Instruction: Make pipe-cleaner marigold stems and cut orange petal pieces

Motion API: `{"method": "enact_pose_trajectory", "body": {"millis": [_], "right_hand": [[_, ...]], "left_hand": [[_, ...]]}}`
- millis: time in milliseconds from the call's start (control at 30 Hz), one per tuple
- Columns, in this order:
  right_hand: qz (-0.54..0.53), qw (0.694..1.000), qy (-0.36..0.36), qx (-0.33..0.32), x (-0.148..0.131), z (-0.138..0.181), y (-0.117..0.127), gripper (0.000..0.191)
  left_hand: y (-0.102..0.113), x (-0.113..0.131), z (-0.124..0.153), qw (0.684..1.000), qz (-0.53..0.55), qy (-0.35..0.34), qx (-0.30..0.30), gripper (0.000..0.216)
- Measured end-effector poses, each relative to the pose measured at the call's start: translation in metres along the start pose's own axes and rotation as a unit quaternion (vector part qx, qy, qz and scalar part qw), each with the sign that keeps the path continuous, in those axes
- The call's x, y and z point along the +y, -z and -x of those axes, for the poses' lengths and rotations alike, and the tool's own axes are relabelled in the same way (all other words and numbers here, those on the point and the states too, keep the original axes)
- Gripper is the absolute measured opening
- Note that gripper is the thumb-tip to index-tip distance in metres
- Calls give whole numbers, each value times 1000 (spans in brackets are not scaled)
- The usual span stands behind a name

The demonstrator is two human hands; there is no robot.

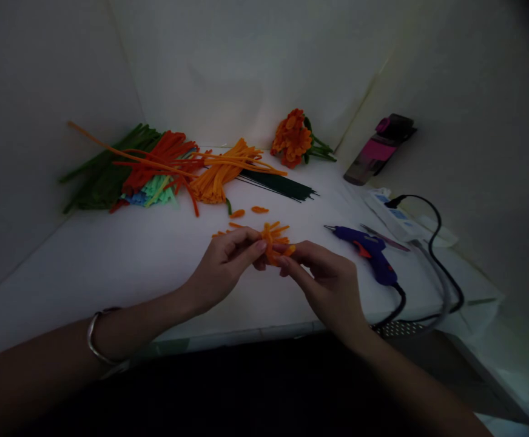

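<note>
While both hands meet over the near middle of the desk (110, 261), a small orange bundle (273, 241) of short fuzzy pieces sits pinched between them. The left hand (225, 262) reaches in from the left, thumb and forefinger closed on the bundle's left side. The right hand (330, 282) reaches in from the right, fingertips closed on its lower right. The bundle lies at the very tips of both hands, neither one nearer. Its pieces fan up and away toward the back edge, so its long axis runs roughly outward from the person. In this dim light I can't quite tell whether the pieces are joined at their base.

A purple glue gun (372, 255) lies just right of the right hand, toward the right edge, nozzle pointing left. A few loose orange bits (259, 210) lie just behind the hands. Farther back sit a bunch of green wires (278, 184) and a finished orange flower (293, 138), and a pile of coloured pipe cleaners (164, 167) fills the back left corner. A bracelet (96, 337) circles the left wrist.
</note>
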State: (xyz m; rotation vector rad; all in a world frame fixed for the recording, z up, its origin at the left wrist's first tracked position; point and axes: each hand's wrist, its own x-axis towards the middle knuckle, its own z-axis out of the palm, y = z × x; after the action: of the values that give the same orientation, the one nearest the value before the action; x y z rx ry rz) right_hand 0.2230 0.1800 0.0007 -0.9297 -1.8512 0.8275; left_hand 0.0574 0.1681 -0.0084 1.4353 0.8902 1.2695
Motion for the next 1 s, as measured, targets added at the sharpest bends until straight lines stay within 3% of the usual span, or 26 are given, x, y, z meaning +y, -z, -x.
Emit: {"method": "enact_pose_trajectory", "body": {"millis": [233,533,800,900,1000], "right_hand": [[-14,1000,-27,-4,2,-1,2,8],[-64,997,-44,20,10,-3,2,8],[-76,995,-63,-16,9,-4,1,3],[-72,994,-56,-58,9,-7,5,4],[-77,995,-3,-63,11,-10,10,5]], "left_hand": [[0,5,1,997,-63,-20,-27,21],[0,3,1,988,-130,2,-80,24],[7,8,-2,974,-174,4,-145,25],[8,7,-4,976,-135,45,-165,26],[7,1,-5,975,32,134,-176,26]]}}
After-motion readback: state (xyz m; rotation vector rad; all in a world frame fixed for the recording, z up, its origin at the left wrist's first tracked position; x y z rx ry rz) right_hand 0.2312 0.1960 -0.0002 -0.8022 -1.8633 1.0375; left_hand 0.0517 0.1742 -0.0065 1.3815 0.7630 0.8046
